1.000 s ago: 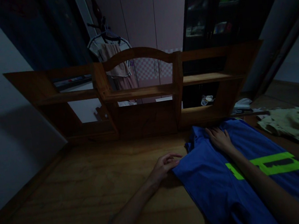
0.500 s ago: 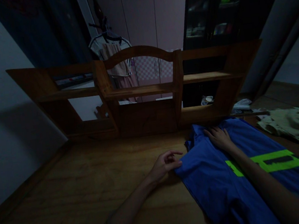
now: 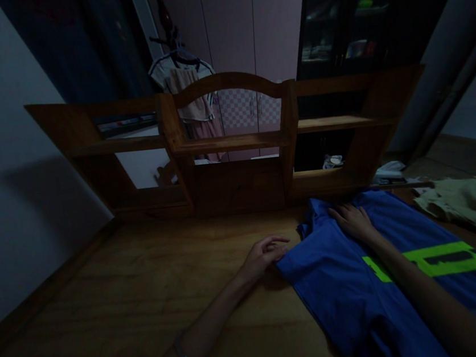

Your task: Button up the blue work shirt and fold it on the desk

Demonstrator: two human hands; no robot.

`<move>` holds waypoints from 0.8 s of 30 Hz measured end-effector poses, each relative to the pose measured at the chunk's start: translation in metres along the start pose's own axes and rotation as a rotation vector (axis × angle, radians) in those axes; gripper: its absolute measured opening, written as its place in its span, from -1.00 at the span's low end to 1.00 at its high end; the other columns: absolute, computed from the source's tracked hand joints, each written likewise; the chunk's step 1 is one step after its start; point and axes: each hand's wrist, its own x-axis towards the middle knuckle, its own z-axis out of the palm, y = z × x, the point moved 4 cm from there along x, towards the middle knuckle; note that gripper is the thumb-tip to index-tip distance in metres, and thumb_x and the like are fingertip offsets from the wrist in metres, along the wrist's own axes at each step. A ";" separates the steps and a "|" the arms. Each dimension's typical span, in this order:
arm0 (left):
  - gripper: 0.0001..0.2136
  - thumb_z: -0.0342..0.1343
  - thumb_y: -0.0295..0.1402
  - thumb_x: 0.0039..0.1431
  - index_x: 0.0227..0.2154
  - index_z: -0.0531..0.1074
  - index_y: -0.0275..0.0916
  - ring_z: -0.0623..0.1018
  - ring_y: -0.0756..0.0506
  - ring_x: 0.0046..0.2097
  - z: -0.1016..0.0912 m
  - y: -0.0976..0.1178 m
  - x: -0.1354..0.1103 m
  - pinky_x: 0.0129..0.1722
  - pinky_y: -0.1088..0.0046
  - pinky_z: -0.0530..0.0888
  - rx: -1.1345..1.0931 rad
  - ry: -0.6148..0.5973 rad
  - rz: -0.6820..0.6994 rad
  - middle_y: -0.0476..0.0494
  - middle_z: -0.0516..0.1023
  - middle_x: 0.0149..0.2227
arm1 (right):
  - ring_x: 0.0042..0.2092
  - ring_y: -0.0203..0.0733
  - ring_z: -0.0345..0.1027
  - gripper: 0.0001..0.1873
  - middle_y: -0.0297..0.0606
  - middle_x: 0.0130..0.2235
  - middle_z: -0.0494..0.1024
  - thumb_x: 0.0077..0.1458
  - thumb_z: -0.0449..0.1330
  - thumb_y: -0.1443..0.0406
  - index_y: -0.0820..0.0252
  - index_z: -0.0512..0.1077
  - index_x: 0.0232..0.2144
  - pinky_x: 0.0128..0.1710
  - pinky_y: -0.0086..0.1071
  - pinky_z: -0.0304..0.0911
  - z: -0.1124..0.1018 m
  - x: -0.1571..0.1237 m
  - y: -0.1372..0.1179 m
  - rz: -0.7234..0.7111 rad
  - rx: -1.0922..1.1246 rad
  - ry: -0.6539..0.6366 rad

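Note:
A blue T-shirt (image 3: 340, 281) with a neon green stripe lies spread on the wooden table (image 3: 157, 302), at the right. My right hand (image 3: 351, 220) rests flat on it near the collar, fingers stretched out. My left hand (image 3: 264, 254) sits at the shirt's left sleeve edge, its fingers curled and pinching the hem of the cloth. A thin bracelet is on my left wrist.
A wooden shelf unit (image 3: 234, 141) stands along the table's back edge. A pale green garment (image 3: 464, 201) lies at the far right. Hanging clothes (image 3: 188, 95) and a dark cabinet (image 3: 344, 23) are behind. A white wall (image 3: 0, 171) bounds the left side.
My left hand lifted its fingers at the sleeve edge and lowered them onto the cloth again. The right hand stayed flat. The view shifted slightly.

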 end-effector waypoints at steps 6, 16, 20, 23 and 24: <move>-0.63 0.23 -0.25 0.00 -0.13 0.47 -0.32 0.48 -0.03 -0.34 0.004 -0.007 0.000 -0.34 0.53 0.34 0.089 -0.055 0.048 -0.16 0.52 -0.36 | 0.17 0.06 0.07 -0.42 -0.10 0.11 0.32 0.24 -0.21 -0.05 0.17 0.29 0.05 0.13 0.08 -0.11 0.001 0.001 0.000 -0.015 -0.010 0.000; -0.61 0.05 -0.54 -0.03 -0.08 0.45 -0.26 0.52 -0.05 -0.20 0.012 0.005 -0.006 -0.28 0.53 0.39 0.189 -0.121 0.149 -0.19 0.51 -0.08 | 0.18 0.07 0.06 -0.38 -0.06 0.14 0.29 0.23 -0.20 -0.05 0.23 0.21 0.12 0.15 0.08 -0.14 0.005 0.003 0.003 -0.007 -0.015 -0.026; -0.60 -0.03 -0.57 -0.07 -0.14 0.51 -0.29 0.52 -0.06 -0.20 0.011 0.000 -0.004 -0.29 0.53 0.39 0.253 -0.099 0.106 -0.17 0.54 -0.10 | 0.19 0.06 0.04 -0.36 -0.04 0.15 0.27 0.23 -0.21 -0.05 0.25 0.19 0.13 0.16 0.10 -0.17 0.005 0.002 0.002 0.000 -0.014 -0.031; -0.60 -0.02 -0.55 -0.07 -0.14 0.52 -0.29 0.53 -0.06 -0.25 0.010 -0.005 -0.003 -0.31 0.51 0.39 0.266 -0.081 0.038 -0.18 0.56 -0.14 | 0.19 0.06 0.03 -0.37 -0.06 0.15 0.27 0.23 -0.21 -0.05 0.24 0.20 0.12 0.16 0.11 -0.18 0.004 0.002 0.001 0.002 -0.014 -0.030; -0.60 -0.02 -0.54 -0.07 -0.13 0.52 -0.29 0.53 -0.07 -0.24 0.009 -0.005 -0.003 -0.29 0.50 0.40 0.259 -0.080 0.033 -0.18 0.56 -0.13 | 0.19 0.06 0.03 -0.37 -0.07 0.16 0.26 0.23 -0.20 -0.05 0.23 0.21 0.12 0.16 0.10 -0.18 0.004 0.001 0.000 0.002 -0.013 -0.029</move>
